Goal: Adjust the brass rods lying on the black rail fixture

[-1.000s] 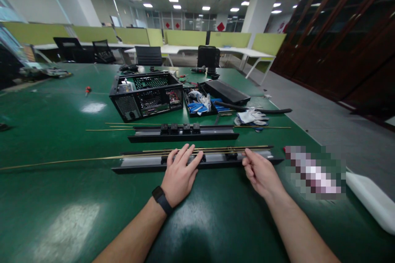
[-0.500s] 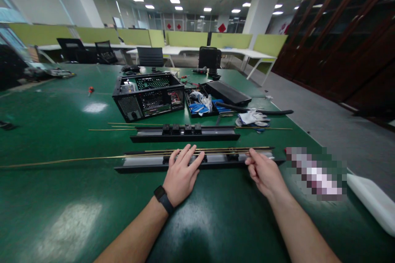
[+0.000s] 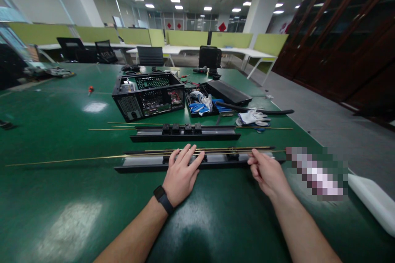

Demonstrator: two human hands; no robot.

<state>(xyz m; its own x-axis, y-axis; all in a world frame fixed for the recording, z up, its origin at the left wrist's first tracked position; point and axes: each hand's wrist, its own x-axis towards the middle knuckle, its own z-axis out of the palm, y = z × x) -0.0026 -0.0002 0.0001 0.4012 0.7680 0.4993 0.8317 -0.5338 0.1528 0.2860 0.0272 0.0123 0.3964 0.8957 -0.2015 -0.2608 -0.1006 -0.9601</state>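
A long black rail with a grey face lies crosswise in front of me. Several thin brass rods run along its top, and one long brass rod sticks out far past its left end. Fingers spread, my left hand rests on the middle of the rail and rods, partly hiding black blocks there. Near the rail's right end, my right hand pinches the long brass rod between thumb and fingers. Another black block sits on the rail between the hands.
Behind lies a second rail with several black blocks and rods. Farther back are an open computer case, a tray of gloves, a white glove and a black tube. A blurred-out object lies right.
The long brass rod has slid to the right: its left end has come into view and its tip shows beyond my right hand. My right hand has shifted slightly right; my left hand stays put.
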